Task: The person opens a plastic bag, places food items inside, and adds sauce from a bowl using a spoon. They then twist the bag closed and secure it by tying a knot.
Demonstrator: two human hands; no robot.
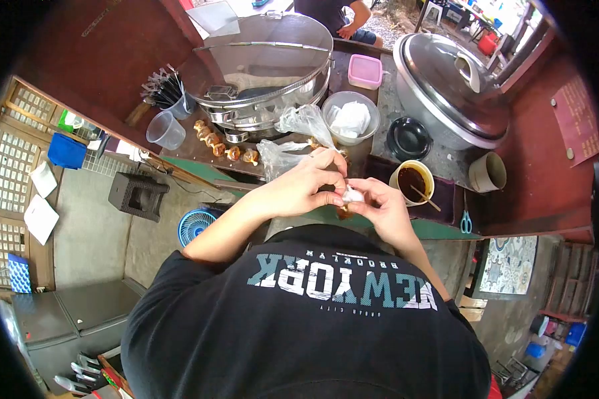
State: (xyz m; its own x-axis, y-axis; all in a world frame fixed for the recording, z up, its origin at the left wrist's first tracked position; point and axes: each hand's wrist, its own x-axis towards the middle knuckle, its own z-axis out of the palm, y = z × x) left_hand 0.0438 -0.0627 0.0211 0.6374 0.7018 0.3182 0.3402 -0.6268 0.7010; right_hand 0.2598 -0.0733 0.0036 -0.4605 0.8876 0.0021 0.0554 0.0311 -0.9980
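Note:
My left hand [311,183] and my right hand [384,206] meet above the counter's front edge. Between their fingertips is a small wrapped item [351,195], white on top with a brown part below. Both hands are closed on it. Clear plastic bags [283,156] lie just beyond my left hand. Several small tied brown bundles [215,144] sit in a row to the left. To the right of my hands stands a tub of dark sauce [412,183] with a wooden stick in it.
Behind are a large lidded steel pan [263,73], a pink-lidded box [365,71], a bowl with white material [351,118] and a big lidded pot [449,90]. Black bowls [408,138], a brown cup [487,172] and blue scissors [466,222] are right. A person [343,18] sits beyond the counter.

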